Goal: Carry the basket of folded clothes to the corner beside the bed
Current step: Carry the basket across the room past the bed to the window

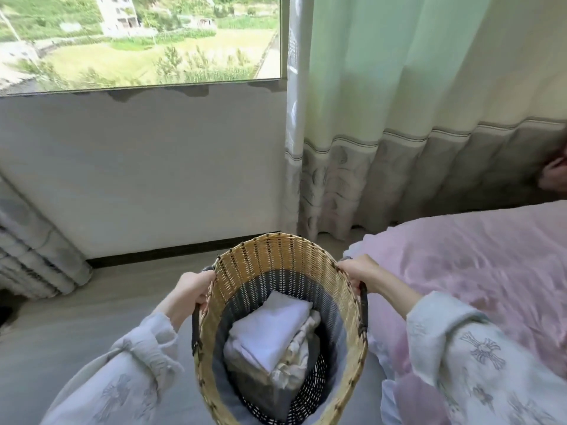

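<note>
A tall woven basket point(273, 256), tan at the rim and dark lower down, hangs in front of me above the floor. Folded clothes point(270, 329), white on top with cream and grey beneath, lie at its bottom. My left hand point(191, 289) grips the dark handle on its left side. My right hand point(357, 273) grips the rim and handle on its right side. The bed point(478, 265) with a pink cover is close on the right. The corner point(331, 237) between the bed, the wall and the curtain lies just beyond the basket.
A pale green curtain point(399, 118) with a grey patterned hem hangs to the floor behind the bed. A window point(138, 41) sits above a white wall. A bunched grey curtain point(33, 250) stands at the far left. Grey floor point(76, 317) stretches to the left.
</note>
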A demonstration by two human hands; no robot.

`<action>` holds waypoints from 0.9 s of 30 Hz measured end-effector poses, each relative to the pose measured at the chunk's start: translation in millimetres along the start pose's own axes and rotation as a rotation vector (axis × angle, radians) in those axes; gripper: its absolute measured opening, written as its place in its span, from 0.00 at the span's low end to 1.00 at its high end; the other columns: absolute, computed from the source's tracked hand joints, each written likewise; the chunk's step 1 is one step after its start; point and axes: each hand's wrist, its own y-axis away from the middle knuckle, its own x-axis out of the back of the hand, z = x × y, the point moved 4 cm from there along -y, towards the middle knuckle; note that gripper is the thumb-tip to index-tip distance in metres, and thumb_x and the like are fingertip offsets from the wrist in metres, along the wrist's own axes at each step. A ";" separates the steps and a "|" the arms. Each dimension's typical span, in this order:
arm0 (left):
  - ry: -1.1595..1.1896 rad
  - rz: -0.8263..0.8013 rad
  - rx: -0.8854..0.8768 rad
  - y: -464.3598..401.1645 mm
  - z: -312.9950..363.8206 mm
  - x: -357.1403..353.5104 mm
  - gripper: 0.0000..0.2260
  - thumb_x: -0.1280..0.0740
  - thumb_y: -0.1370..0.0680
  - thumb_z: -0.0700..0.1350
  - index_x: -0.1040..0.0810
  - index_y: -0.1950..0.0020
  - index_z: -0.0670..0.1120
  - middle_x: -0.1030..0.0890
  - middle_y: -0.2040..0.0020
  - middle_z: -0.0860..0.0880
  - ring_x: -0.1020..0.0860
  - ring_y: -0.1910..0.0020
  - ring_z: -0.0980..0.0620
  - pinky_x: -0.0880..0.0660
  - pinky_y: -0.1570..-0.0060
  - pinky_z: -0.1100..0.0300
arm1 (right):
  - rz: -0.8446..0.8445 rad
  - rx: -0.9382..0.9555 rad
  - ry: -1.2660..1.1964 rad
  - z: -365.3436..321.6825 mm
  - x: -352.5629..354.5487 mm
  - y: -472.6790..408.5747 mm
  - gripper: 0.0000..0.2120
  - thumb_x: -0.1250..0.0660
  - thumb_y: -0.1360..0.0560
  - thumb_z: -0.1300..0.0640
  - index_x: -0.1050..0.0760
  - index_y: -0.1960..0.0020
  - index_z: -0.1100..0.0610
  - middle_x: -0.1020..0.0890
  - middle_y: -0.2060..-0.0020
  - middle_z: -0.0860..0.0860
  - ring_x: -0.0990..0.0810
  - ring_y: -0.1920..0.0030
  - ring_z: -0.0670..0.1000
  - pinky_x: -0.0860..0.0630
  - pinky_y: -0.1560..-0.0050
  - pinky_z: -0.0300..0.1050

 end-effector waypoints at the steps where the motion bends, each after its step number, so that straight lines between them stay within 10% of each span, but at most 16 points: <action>1: -0.005 -0.013 -0.005 -13.6 12.9 -4.6 0.16 0.40 0.25 0.36 0.38 0.72 0.47 0.40 0.79 0.51 0.44 0.76 0.54 0.47 0.70 0.61 | 0.006 -0.005 -0.001 -7.6 4.7 -13.1 0.06 0.39 0.25 0.59 0.28 0.55 0.62 0.32 0.77 0.56 0.33 0.79 0.54 0.33 0.75 0.42; 27: -0.595 -0.524 -0.276 -387.7 480.3 -372.2 0.18 0.40 0.22 0.42 0.37 0.72 0.45 0.37 0.80 0.48 0.40 0.81 0.52 0.42 0.77 0.64 | 0.466 -0.497 -0.451 -90.9 233.3 -423.1 0.19 0.42 0.22 0.54 0.33 0.69 0.62 0.31 0.82 0.56 0.32 0.83 0.54 0.28 0.76 0.45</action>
